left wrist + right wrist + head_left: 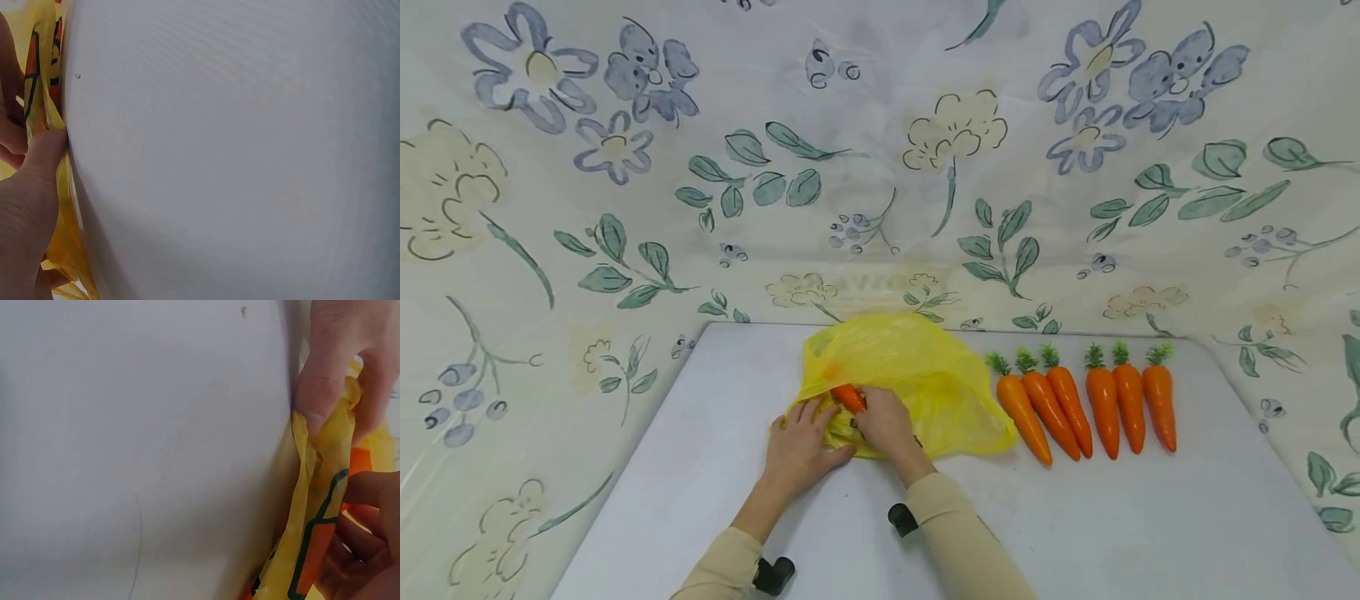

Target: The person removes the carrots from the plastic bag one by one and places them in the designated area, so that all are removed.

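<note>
A thin yellow plastic bag with dark green and red print lies crumpled at the table's back, its mouth toward me. My left hand holds the near rim; in the right wrist view its thumb and fingers have the plastic between them. At the mouth, my right hand grips an orange carrot, whose visible end points leftward into the bag. The rest of that carrot is hidden by the hand and plastic. A faint orange patch shows through the bag's left part.
To the right of the bag lie several orange carrots with green tops, side by side, tops pointing away. The nearest one touches or nearly touches the bag. The white table ends at a floral-patterned cloth wall.
</note>
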{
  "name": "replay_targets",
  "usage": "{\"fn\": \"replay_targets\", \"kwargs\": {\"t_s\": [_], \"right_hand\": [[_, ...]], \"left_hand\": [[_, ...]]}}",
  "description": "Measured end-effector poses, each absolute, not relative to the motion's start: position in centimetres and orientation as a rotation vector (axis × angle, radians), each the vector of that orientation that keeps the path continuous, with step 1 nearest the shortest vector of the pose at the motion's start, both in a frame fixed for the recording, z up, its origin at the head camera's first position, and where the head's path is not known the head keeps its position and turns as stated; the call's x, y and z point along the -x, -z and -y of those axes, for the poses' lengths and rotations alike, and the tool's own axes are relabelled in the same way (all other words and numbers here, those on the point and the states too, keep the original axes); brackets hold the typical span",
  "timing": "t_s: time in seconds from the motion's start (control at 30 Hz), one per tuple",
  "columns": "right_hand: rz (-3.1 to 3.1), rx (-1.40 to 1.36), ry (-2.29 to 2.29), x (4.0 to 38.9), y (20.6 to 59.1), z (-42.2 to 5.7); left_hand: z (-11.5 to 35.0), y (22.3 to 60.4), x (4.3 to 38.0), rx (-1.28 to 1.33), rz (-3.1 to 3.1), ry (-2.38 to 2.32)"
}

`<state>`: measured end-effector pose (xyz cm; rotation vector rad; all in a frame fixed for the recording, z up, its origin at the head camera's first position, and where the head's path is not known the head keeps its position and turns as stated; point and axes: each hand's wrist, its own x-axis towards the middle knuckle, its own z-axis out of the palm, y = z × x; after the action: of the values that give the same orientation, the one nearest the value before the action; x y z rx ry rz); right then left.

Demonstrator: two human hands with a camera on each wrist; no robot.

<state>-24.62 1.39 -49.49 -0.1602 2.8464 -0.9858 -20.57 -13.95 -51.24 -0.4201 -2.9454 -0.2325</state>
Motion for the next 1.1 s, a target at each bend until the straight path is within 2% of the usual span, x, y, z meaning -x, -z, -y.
{"fn": "replay_targets", "kwargs": {"t_s": [0.43, 0.8, 1.1], "right_hand": [[-2.905, 0.015, 1.022, 24.0, 48.2, -3.7], [-3.067, 0.131, 1.009, 22.8, 47.0, -5.7], [-2.972, 0.138, 0.944, 21.8, 47.6, -8.0]], "left_hand": [[14.1, 51.3, 20.4, 0.428, 2.929, 0.209], [14.1, 51.6, 20.3, 0.42, 2.924, 0.246], [14.2, 51.8, 20.6, 0.426, 2.908, 0.253]]}}
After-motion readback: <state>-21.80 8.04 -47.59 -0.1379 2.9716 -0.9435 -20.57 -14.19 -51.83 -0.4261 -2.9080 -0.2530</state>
